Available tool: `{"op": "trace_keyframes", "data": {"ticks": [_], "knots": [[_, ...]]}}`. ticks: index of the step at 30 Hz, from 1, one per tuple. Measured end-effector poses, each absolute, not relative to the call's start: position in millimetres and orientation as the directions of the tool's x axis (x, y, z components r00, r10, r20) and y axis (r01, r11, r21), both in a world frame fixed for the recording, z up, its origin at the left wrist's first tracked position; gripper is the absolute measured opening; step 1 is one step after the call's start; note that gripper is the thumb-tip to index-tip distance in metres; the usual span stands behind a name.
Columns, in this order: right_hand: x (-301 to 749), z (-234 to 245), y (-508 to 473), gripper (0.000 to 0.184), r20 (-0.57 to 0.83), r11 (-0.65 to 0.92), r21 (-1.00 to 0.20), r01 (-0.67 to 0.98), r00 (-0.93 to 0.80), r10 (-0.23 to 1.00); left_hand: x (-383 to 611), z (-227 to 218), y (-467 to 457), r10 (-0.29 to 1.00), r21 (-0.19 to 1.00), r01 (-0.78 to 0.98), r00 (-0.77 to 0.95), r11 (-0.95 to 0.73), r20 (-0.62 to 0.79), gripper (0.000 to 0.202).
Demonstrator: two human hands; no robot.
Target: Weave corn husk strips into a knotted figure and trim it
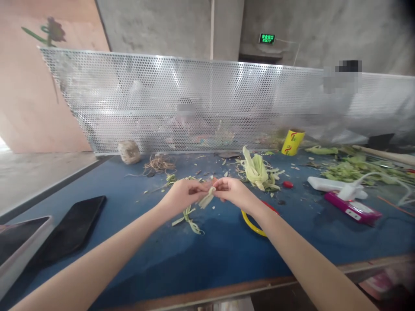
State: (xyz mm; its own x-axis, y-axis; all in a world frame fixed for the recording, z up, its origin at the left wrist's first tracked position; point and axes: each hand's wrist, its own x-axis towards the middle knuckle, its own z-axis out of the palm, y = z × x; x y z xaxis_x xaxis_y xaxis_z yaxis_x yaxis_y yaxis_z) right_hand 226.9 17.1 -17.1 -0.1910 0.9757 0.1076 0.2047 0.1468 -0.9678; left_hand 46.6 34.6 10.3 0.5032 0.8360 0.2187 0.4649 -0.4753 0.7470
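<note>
Over the middle of the blue table, my left hand and my right hand meet, pinching a small folded strip of pale corn husk between their fingertips. Below them on the table lies a small knotted husk piece with loose ends. Beyond my right hand sits a larger bunch of pale green corn husk. A yellow loop with a red part shows beside my right forearm, which hides some of it.
Two dark phone-like slabs, one black, lie left. Behind are a twine roll, tangled brown fibres and a yellow roll before a perforated metal screen. A purple power strip and green leaves lie right. People sit beyond.
</note>
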Motion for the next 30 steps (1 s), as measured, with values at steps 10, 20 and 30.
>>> {"op": "trace_keyframes", "data": {"ticks": [10,20,30], "knots": [[200.2,0.3,19.8,0.009,0.151,0.227,-0.897,0.378,-0.220,0.964,17.4,4.0,30.9,0.889,0.845,0.380,0.406,-0.376,0.213,0.013],[183.7,-3.6,11.0,0.007,0.179,0.266,-0.841,0.472,-0.221,0.959,17.1,-6.3,23.1,0.885,0.797,0.451,0.416,-0.401,0.209,0.024],[191.1,-4.6,9.7,0.009,0.192,0.291,-0.795,0.532,-0.234,0.953,18.1,-5.6,26.8,0.910,0.924,0.317,0.407,-0.215,0.072,0.022]]}}
